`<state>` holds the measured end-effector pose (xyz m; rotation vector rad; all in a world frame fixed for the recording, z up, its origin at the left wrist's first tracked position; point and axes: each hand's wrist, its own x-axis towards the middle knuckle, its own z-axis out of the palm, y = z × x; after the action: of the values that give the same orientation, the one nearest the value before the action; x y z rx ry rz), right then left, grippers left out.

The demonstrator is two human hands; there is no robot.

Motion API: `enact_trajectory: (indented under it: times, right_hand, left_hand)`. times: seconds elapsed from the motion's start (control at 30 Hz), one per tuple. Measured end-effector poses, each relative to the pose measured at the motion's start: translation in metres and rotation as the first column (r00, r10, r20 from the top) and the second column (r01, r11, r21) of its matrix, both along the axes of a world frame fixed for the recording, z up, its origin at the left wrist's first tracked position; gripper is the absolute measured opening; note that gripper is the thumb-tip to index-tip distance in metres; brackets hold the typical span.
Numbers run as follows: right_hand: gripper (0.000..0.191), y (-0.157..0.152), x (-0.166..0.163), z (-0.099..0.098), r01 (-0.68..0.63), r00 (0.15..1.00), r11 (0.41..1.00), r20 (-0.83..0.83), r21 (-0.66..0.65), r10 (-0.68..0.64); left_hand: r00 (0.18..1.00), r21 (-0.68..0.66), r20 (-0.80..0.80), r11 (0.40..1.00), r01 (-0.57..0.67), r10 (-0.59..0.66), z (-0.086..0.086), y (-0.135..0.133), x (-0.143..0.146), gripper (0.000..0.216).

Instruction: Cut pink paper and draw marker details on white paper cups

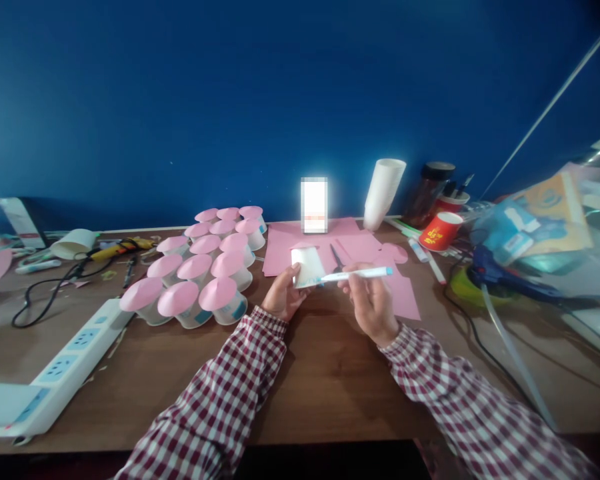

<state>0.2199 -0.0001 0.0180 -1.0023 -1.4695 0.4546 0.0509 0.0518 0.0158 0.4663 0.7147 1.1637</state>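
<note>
My left hand point(283, 293) is closed around a white paper cup point(307, 267), tipped on its side. Faint blue marks show near the cup's rim. In my right hand point(373, 303) is a white marker pen point(365, 273) with a light blue end, its tip touching or very close to the cup. Behind the cup, pink paper sheets point(280, 243) lie on the table, with scissors point(336, 257) on top, partly hidden. To the left stand rows of paper cups with pink cone tops point(213, 247).
A white power strip point(75, 363) lies at left, near a yellow-handled tool point(113, 251) with a black cable. A stack of white cups point(385, 193) stands behind at right. Further right are a red cup point(441, 230), a dark jar point(427, 193) and a blue glue gun point(505, 277).
</note>
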Motion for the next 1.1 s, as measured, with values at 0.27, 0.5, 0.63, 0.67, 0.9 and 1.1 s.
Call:
enact_trajectory:
  times: [0.27, 0.5, 0.63, 0.67, 0.9, 1.1]
  right_hand:
    - [0.017, 0.0006, 0.0002, -0.0009, 0.01, 1.0, 1.0, 0.012, 0.012, -0.01]
    - [0.019, 0.0013, -0.0001, -0.0019, 0.021, 1.0, 1.0, 0.003, 0.011, -0.021]
    - [0.019, 0.0021, 0.0001, -0.0015, 0.032, 0.999, 0.999, -0.003, 0.014, -0.032]
    - [0.018, 0.0022, 0.0002, -0.0014, 0.034, 0.999, 0.999, -0.004, 0.015, -0.034]
    - [0.019, 0.0025, 0.0008, -0.0016, 0.035, 0.999, 0.999, 0.005, 0.011, -0.035]
    - [0.022, 0.0024, 0.0008, -0.0015, 0.042, 0.999, 0.999, 0.002, 0.002, -0.042]
  left_hand:
    - [1.0, -0.01, -0.008, 1.0, -0.011, 0.011, -0.0013, 0.0, -0.0011, 0.028]
    - [1.0, 0.03, 0.006, 0.999, 0.028, -0.028, -0.0066, 0.0023, -0.0038, 0.033]
    - [0.999, 0.04, 0.013, 0.998, 0.04, -0.041, -0.0083, 0.003, -0.004, 0.034]
    - [0.999, 0.039, 0.016, 0.998, 0.041, -0.041, -0.0084, 0.003, -0.0039, 0.034]
    - [0.999, 0.022, -0.015, 0.999, 0.032, -0.031, -0.0072, 0.0027, -0.0045, 0.033]
    - [1.0, 0.026, 0.002, 0.999, 0.03, -0.03, -0.006, 0.0018, -0.0042, 0.034]
